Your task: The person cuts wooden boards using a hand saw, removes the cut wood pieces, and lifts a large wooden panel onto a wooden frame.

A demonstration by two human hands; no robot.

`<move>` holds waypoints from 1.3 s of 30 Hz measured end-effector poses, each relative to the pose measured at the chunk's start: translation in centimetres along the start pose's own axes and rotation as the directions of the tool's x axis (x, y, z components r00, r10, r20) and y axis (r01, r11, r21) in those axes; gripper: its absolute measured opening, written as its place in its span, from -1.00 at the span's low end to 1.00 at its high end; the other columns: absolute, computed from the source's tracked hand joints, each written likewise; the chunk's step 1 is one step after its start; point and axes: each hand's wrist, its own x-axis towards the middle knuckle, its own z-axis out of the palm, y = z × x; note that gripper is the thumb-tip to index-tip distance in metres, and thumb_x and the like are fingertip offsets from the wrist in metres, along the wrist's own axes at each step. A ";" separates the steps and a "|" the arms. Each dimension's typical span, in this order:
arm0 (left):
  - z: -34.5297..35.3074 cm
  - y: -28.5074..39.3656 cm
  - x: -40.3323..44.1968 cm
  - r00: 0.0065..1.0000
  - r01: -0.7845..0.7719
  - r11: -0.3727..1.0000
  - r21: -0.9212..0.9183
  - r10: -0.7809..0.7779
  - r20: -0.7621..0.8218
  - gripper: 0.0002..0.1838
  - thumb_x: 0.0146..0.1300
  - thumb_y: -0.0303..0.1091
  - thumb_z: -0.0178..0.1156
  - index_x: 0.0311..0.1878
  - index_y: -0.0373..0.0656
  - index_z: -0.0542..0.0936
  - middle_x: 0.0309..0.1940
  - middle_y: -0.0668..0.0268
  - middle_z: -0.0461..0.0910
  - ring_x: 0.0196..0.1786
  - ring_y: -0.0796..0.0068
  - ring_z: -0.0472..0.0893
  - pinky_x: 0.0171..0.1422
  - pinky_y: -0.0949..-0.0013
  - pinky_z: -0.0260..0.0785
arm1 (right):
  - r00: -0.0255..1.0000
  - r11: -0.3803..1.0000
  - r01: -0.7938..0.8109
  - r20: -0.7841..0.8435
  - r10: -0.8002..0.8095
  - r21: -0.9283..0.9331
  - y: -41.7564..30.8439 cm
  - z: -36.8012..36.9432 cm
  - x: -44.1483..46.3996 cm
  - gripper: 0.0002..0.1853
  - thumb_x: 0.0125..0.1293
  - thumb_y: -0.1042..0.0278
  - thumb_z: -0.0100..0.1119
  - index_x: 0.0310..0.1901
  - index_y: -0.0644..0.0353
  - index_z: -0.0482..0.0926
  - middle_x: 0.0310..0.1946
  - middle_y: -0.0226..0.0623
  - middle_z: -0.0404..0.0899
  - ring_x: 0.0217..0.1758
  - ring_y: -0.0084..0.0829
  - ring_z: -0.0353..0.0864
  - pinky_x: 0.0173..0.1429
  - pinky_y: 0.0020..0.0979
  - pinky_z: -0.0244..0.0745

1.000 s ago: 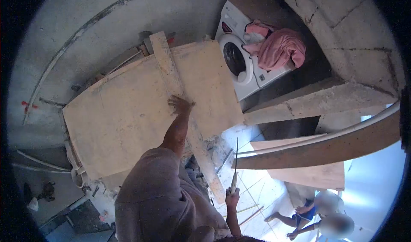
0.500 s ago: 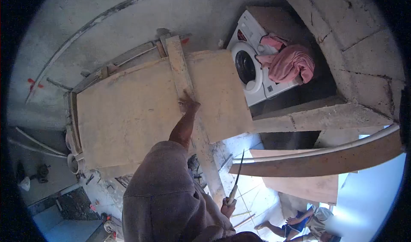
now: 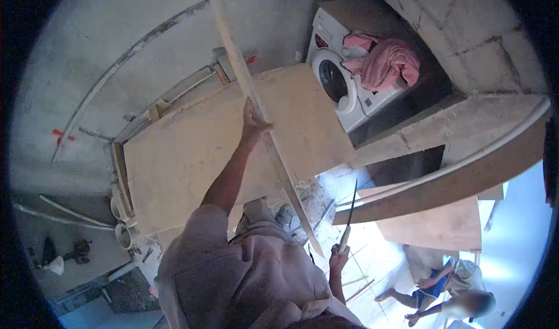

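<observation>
My left hand [image 3: 254, 124] is closed around the middle of a long wooden plank [image 3: 233, 52]. The plank is turned on its narrow edge and slants across the large plywood sheet [image 3: 180, 160]. Its far end reaches up in front of the wall and its near end comes down by my right side. Lower right, my right hand [image 3: 339, 258] grips the pale handle of a handsaw [image 3: 351, 212]. The saw's long dark blade, seen nearly edge-on, points up and away from me, apart from the plank.
A white washing machine [image 3: 326, 46] with pink cloth [image 3: 391, 64] on it stands beyond the sheet. On the right are a curved board [image 3: 442, 189] and another panel [image 3: 437, 221]. Another person [image 3: 434, 288] sits at the lower right. A bucket [image 3: 125, 234] is at the left.
My left hand has gone from resting on the flat plank to gripping it. The plank has turned on edge, its far end higher up. The handsaw has shifted right in view.
</observation>
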 end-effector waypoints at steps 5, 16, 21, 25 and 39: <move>-0.1 9.8 -3.6 0.998 -0.044 0.999 -0.004 0.043 -0.043 0.18 -0.39 -0.54 0.38 0.33 0.07 -0.15 0.14 0.21 0.12 0.11 0.17 0.26 -0.01 0.21 0.41 | 1.000 0.998 -0.027 -0.006 0.028 0.058 1.6 0.2 0.7 -0.76 0.05 0.40 0.13 -0.32 0.29 0.30 -0.52 -0.18 0.49 -0.46 -0.36 0.52 -0.33 -0.37 0.41; -4.3 19.9 -15.4 0.975 -0.220 0.971 -0.096 0.214 -0.068 0.02 -0.40 -0.18 0.40 0.20 -0.15 0.06 0.03 0.23 0.21 0.08 0.30 0.31 0.15 0.18 0.22 | 0.975 0.992 -0.022 0.215 0.050 -0.128 5.5 1.5 6.3 -0.66 0.03 0.36 0.17 -0.23 0.32 0.28 -0.57 -0.13 0.51 -0.56 -0.33 0.56 -0.40 -0.37 0.46; -7.6 23.7 -20.6 0.944 -0.319 0.942 -0.101 0.307 -0.117 -0.03 -0.41 -0.16 0.40 0.17 -0.19 0.15 0.04 0.20 0.25 0.08 0.30 0.34 0.16 0.19 0.22 | 0.808 0.956 -0.290 0.523 0.272 -0.049 7.8 2.3 11.6 -0.81 0.02 0.32 0.15 -0.45 0.25 0.40 -0.70 -0.30 0.44 -0.75 -0.44 0.41 -0.70 -0.35 0.32; -11.9 25.7 -23.7 0.916 -0.385 0.920 0.075 0.391 -0.086 -0.02 -0.36 -0.08 0.40 0.17 -0.22 0.15 0.04 0.17 0.29 0.07 0.28 0.37 0.19 0.16 0.21 | 0.726 0.905 -0.206 0.562 0.397 -0.373 2.6 2.7 10.7 -0.88 -0.05 0.41 0.23 -0.61 0.21 0.50 -0.83 -0.43 0.32 -0.87 -0.53 0.21 -0.79 -0.48 0.12; -23.3 27.3 -30.8 0.711 -0.210 0.791 0.574 0.527 -0.466 -0.06 -0.27 -0.10 0.36 0.18 -0.27 0.13 0.02 0.12 0.29 0.04 0.24 0.38 0.15 0.21 0.23 | 0.874 0.789 0.028 0.398 0.278 -0.614 12.1 9.2 0.1 -0.62 0.12 0.00 0.01 -0.33 0.21 0.53 -0.41 -0.08 0.53 -0.48 -0.24 0.52 -0.40 -0.30 0.42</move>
